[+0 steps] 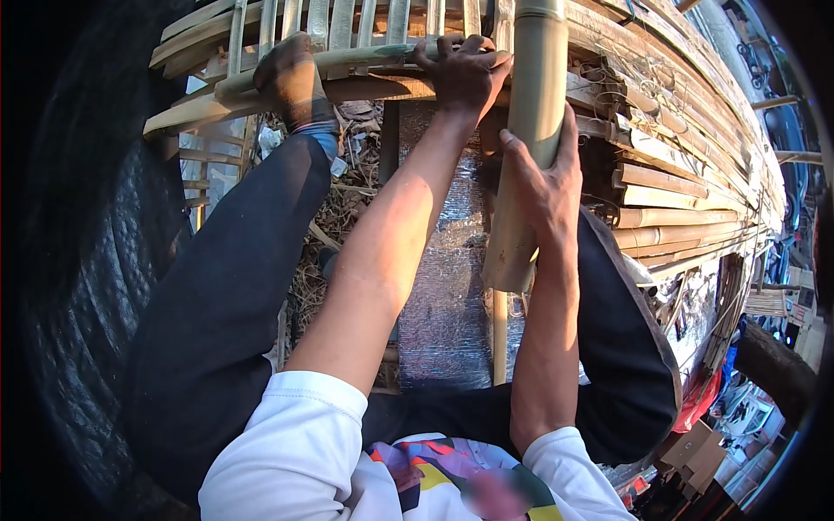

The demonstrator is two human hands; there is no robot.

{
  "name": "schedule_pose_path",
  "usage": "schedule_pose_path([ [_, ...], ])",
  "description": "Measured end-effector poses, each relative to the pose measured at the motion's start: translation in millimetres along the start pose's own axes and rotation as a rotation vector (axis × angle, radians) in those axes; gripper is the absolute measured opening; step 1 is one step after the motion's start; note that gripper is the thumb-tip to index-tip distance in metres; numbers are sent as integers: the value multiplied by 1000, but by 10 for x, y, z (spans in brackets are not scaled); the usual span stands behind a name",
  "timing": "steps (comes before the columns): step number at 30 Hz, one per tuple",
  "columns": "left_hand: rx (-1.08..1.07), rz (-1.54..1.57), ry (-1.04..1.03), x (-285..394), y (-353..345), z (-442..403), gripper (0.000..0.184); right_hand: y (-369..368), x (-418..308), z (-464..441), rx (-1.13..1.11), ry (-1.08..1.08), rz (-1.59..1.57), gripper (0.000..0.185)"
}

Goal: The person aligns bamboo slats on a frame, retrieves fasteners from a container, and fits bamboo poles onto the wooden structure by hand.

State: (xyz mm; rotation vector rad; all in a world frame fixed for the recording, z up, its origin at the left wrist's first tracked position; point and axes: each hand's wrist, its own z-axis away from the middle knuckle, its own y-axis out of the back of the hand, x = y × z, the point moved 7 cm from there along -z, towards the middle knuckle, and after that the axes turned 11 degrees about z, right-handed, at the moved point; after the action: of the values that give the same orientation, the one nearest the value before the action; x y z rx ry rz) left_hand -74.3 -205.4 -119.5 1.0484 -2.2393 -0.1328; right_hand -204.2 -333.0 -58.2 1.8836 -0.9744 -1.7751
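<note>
A thick bamboo pole (537, 95) stands nearly lengthwise in front of me, its cut lower end hanging between my knees. My right hand (549, 184) is wrapped around its lower part, thumb on the left side and fingers on the right. To the left of the pole, my left hand (466, 78) bends its fingers over a thinner bamboo rail (365, 57) that runs crosswise. Upright bamboo slats (341, 24) rise behind this rail. My foot (292, 82) rests against the rail farther left.
Stacked split bamboo strips (686, 187) fill the right side. A silvery foil-like sheet (445, 295) lies below my arms, with dry leaves and straw (352, 165) beside it. Cardboard boxes (693, 456) and a dark log (773, 373) are at the lower right.
</note>
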Motion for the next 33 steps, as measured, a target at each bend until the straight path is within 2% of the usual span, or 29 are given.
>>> schedule_pose_path([
  [2, 12, -41, -6, 27, 11, 1, 4, 189, -205, 21, 0, -112, -159, 85],
  [6, 27, -21, -20, 18, 15, -3, 5, 322, -321, 41, 51, -87, -239, 82],
  [8, 5, 3, 3, 48, 31, -10, 5, 112, -100, 85, -12, -26, -8, 82],
  [9, -22, -31, -8, 52, 23, -6, 5, 11, -45, 93, -99, -76, 180, 82],
  [10, -49, -73, -15, 25, 21, -9, 5, 48, -87, 122, -43, -5, 62, 83],
  [12, -27, -51, 28, 10, 14, -6, 5, 158, -147, 132, 6, -62, -59, 84],
  [13, -21, -33, 25, 11, 19, 22, 5, 267, -274, 146, 16, -93, -69, 83],
  [16, 20, -24, -4, 17, 7, -4, 5, 411, -382, 117, 111, -5, -100, 83],
  [18, 16, -37, -21, 25, 7, -7, 4, 290, -366, 157, 76, -24, -112, 83],
  [19, 19, -33, -22, 52, 27, -7, 4, 181, -267, 145, 37, -2, 38, 83],
  [20, -5, -57, -17, 78, 29, -1, 3, 70, -115, 125, -57, -68, 149, 83],
  [22, -22, -88, -12, 72, 5, -30, 2, 107, -128, 122, -11, -57, 184, 84],
  [24, 0, -30, 3, 52, -3, 31, 3, 257, -221, 127, 38, -79, -56, 84],
  [27, 7, -44, -12, 64, -20, 27, 4, 412, -379, 135, 74, -99, -181, 85],
  [29, 3, -40, -12, 75, -10, 32, 4, 353, -393, 157, 102, -22, -178, 87],
  [30, -3, -58, -13, 81, -17, 40, 3, 250, -313, 171, 124, 40, -130, 88],
  [32, -46, -82, -14, 101, 16, 11, 3, -70, 54, 171, -45, -70, 152, 89],
  [33, -29, -61, -11, 101, 18, 10, 3, -19, -5, 157, -21, -34, 133, 89],
])
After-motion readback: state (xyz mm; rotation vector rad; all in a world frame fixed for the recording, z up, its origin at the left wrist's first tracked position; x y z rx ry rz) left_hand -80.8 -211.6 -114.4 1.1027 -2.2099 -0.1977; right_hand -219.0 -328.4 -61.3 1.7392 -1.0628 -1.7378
